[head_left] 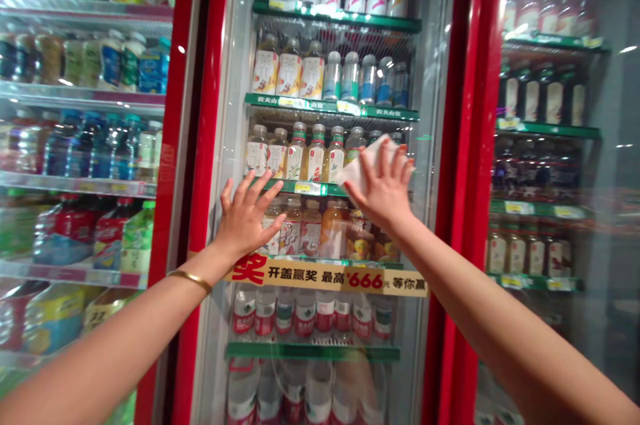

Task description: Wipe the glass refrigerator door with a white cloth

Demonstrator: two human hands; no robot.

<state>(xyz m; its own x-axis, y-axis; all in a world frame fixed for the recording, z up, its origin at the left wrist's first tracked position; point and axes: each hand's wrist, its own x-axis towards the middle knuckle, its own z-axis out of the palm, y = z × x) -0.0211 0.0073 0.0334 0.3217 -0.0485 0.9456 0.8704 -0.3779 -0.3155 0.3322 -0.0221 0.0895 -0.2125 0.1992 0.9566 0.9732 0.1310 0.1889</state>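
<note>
In front of me is the glass door of a red-framed drinks fridge. My right hand lies with fingers spread on a white cloth, keeping it flat against the glass; whether it is fabric or paper I cannot tell. Lower and to the left, my left hand rests open on the same door, fingers apart and nothing in it. A gold bangle circles the left wrist. Between and below the hands runs a yellow sticker strip with red and black lettering.
Behind the glass, bottles stand on shelves with green edges. A red door frame borders the right side. Another fridge with bottles stands at right, and shelves of drinks fill the left.
</note>
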